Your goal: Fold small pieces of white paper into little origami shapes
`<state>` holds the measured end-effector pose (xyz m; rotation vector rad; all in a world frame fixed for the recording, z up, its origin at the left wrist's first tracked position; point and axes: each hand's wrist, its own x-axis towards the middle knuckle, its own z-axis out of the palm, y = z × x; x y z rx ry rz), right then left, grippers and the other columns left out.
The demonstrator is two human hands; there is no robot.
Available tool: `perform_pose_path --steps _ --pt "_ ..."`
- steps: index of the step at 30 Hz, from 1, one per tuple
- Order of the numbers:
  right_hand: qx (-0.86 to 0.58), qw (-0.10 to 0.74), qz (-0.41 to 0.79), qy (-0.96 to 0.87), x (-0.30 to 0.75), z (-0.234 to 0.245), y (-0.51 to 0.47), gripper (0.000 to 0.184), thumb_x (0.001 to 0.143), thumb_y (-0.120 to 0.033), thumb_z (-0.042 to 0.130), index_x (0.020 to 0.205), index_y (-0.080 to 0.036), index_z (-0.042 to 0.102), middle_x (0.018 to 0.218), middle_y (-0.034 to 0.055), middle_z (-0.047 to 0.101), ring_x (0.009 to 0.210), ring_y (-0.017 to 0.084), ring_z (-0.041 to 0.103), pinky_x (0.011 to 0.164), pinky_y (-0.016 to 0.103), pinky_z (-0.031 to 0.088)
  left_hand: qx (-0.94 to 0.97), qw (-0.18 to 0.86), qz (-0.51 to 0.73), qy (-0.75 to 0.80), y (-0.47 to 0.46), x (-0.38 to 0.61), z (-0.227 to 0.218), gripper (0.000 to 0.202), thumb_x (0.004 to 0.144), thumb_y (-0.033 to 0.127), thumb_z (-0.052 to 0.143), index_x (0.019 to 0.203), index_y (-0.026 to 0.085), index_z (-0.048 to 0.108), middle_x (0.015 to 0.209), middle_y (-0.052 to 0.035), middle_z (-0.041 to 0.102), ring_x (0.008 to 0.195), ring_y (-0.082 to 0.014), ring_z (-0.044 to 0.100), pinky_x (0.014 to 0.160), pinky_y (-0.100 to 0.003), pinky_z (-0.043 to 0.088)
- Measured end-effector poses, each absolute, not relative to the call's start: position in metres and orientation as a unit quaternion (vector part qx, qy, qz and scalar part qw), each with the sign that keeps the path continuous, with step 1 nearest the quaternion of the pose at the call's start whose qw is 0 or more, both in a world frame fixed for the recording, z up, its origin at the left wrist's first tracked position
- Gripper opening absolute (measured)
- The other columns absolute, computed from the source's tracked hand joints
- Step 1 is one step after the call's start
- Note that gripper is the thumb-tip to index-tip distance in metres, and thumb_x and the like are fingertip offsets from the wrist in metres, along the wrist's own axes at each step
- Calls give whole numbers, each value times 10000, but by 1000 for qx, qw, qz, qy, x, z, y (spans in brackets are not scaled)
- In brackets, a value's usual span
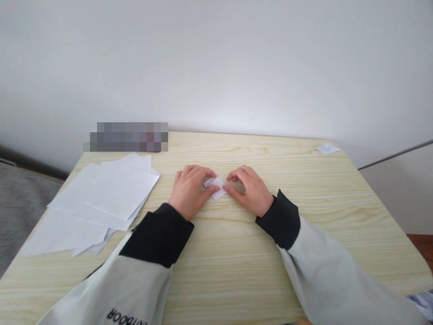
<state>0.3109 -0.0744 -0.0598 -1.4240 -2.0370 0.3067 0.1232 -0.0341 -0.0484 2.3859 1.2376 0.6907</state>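
Note:
A small folded piece of white paper (219, 194) lies at the middle of the wooden table, between my hands. My left hand (191, 188) grips its left side, with the thumb pressed on top and the index finger curled at the far edge. On the opposite side, my right hand (249, 189) holds the right corner, its thumb tip on the paper and its fingers bent over above. The undersides of the fingertips are hidden.
Several loose white sheets (104, 198) overlap on the table's left side. Behind them sits a blurred-out dark object (128, 137). Another small folded paper (328, 148) rests in the far right corner of the table (230, 271). A white wall (216, 63) borders the back edge.

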Motion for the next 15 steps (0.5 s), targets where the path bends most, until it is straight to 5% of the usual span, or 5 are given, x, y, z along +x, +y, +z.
perform_pose_path --steps 4,8,11,15 --pt "-527 312 119 -781 310 -57 -76 137 860 -318 546 847 -187 581 788 43 588 777 177 530 733 316 414 780 344 315 417 -32 126 -49 179 752 311 670 861 195 587 807 6 680 788 -175 620 778 -337 466" --pt "-512 322 127 -786 311 -52 -77 239 896 -293 493 708 -177 584 638 11 546 615 132 481 621 278 367 691 497 361 382 -31 126 -49 293 739 356 679 946 166 593 853 -35 712 771 -175 669 724 -296 522" --pt "-492 360 152 -778 312 -50 -76 246 897 -274 491 700 -165 588 636 9 542 589 109 473 578 245 360 657 543 339 397 -30 125 -45 374 725 382 688 1006 145 621 902 -64 729 819 -201 684 774 -315 538" --pt "-492 384 183 -760 311 -49 -75 239 887 -269 502 694 -158 588 630 1 527 560 92 454 537 224 344 663 548 323 394 -30 126 -40 291 726 385 681 864 130 680 879 -63 737 822 -210 686 784 -306 545"
